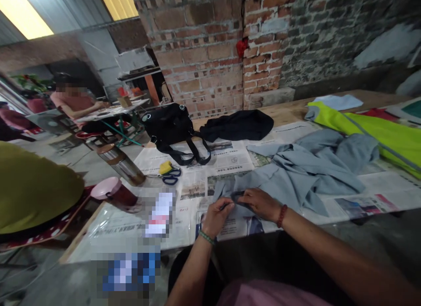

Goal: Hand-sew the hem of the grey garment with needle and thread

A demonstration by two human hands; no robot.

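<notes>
A crumpled grey garment (286, 170) lies spread over the newspaper-covered table. At its near-left end, a darker edge of the fabric runs between my two hands. My left hand (217, 214), with a green bracelet at the wrist, pinches that edge between thumb and fingers. Just to the right, my right hand (262, 203), wearing a red bead bracelet, is closed on the same edge with its fingers bent down. Whether anything small, such as a needle, sits in the fingers is too small to make out.
Left of my hands are scissors (171, 176) with dark blue handles, a steel flask (121, 163) and a pink-lidded cup (115, 194). Behind lie a black bag (169, 128) and black cloth (237, 125). A yellow-green vest (378, 132) is at right. A person (77, 104) sits farther off.
</notes>
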